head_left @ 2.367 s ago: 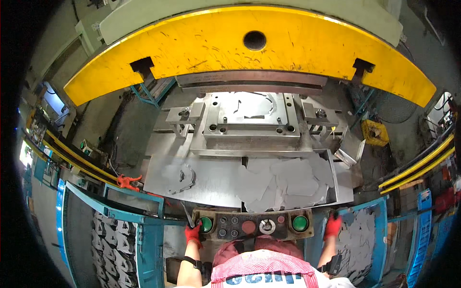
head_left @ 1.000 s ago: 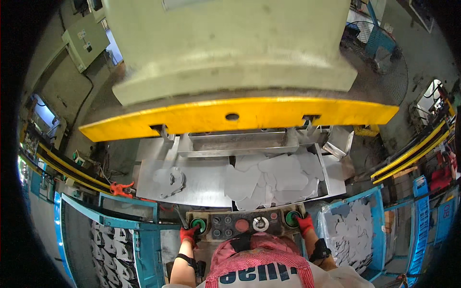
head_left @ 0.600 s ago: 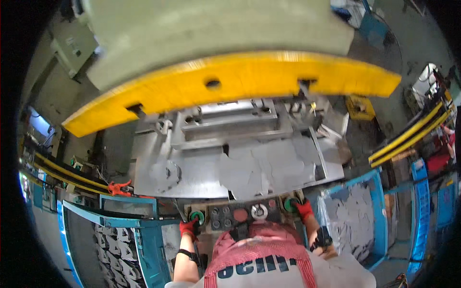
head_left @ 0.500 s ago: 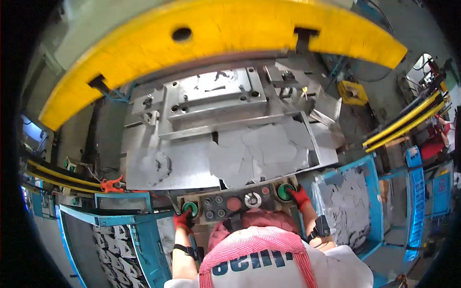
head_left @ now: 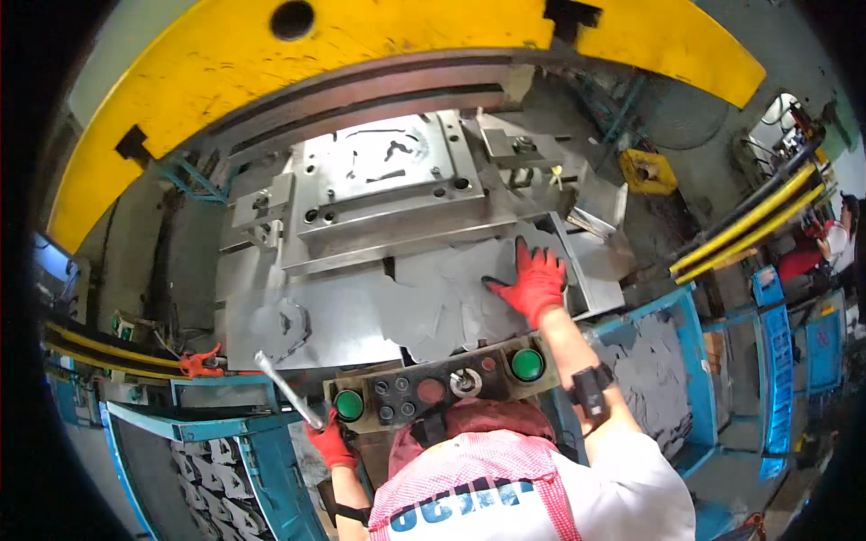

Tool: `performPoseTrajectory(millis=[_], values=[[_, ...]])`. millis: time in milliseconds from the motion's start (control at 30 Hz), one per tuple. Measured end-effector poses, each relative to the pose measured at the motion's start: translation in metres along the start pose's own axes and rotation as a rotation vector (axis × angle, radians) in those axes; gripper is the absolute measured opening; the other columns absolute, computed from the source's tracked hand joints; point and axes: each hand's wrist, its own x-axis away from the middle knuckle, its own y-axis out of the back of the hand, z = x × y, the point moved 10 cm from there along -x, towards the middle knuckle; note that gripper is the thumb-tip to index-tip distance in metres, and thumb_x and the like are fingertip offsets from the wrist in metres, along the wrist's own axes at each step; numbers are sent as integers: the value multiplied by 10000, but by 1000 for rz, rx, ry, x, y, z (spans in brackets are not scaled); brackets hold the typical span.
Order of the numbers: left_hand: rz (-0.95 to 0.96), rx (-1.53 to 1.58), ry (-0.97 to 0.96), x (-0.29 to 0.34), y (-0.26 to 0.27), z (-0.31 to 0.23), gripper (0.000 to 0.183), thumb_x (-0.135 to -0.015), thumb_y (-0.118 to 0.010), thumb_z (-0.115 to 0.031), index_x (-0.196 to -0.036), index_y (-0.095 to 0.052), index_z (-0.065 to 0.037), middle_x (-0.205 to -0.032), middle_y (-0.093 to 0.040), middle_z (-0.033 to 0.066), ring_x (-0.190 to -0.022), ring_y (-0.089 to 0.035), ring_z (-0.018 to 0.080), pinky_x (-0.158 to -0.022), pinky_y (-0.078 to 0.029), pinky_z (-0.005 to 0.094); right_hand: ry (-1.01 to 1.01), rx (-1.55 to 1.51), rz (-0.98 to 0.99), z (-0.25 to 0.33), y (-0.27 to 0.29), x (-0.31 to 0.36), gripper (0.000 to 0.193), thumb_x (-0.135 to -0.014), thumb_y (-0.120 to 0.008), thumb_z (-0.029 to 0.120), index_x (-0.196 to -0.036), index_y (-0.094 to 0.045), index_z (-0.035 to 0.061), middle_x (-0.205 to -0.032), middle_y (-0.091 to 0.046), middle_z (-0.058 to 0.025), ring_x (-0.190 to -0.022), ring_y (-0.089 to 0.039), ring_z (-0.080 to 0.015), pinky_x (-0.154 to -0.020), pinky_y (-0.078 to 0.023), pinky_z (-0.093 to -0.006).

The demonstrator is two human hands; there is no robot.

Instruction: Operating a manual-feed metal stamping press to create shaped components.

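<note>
My right hand, in a red glove with dark fingertips, lies with fingers spread on a pile of flat grey sheet-metal pieces. These lie on the front plate of the press bed. Beside the control box's left end, my left hand, also red-gloved, is closed around a short grey metal rod that slants up and away toward the bed. The control box has a green button at its left end and another green button at its right. Neither hand touches a button.
Behind the pile sits a steel die block, dark marks on its bright top. A yellow press beam arches over the far side. Blue-framed bins with grey metal parts stand left and right. Another person is at far right.
Both hands have left the green buttons. The right reached forward onto the metal pieces; the left now grips the rod. The yellow beam appears higher, and the view has shifted slightly.
</note>
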Motion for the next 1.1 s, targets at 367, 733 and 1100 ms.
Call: performPoseTrajectory(millis=[367,733,1100], values=[[754,-182,-441,59,-263,-260,302,-814,-528,-330,-809,-526,-29,-600,-481,23,-523,-449,100,-468,-392,288,-208,-190,179,-29,-22,-24,737,-547,-751,369,-1136,-446,47,-944,-579,-180,-918,-550,-316,-776,-433,-389],[957,-145,20,32,-332,-283,268,-790,-519,-371,-766,-500,-105,-580,-479,24,-366,-401,147,-298,-265,317,-233,-729,-105,-74,-43,-13,278,-710,-553,38,-983,-516,0,-848,-605,-152,-792,-570,-337,-699,-439,-373],[637,-19,-237,48,-96,-230,225,-818,-549,-233,-932,-533,-39,-620,-499,-16,-456,-455,87,-388,-363,247,-236,-1017,-119,-128,-91,-12,336,-771,-518,8,-1106,-508,-3,-958,-574,-65,-868,-508,-126,-771,-407,-249]])
